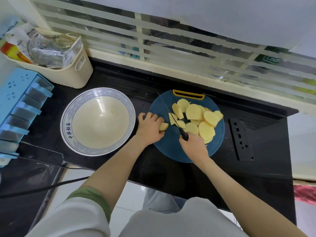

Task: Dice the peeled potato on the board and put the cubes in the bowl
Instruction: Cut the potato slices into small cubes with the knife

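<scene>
The potato lies in thick slices rather than cubes, so I judge the slicing step to be close to done and the dicing proper not yet begun. The left grip (150,126) is curled over 1 small potato piece (163,126), fingers bent round it and pinning it to the board (171,149). The right grip (194,146) is wrapped round the black handle of the knife (183,134). The thin blade runs up and to the left from that grip, passing between the held piece and the heap. The potato slices (200,120) lie overlapped just beyond and to the right of the right grip, all on the board. The bowl (67,115) sits on the black surface (256,177) just left of the left grip and has no potato in it.

The next move probably calls for cutting the held piece, with the left fingertips tucked back, since the blade passes near them. After that the slices need cutting into strips and then across. Only then can cubes go left, past the left grip, into the bowl.
</scene>
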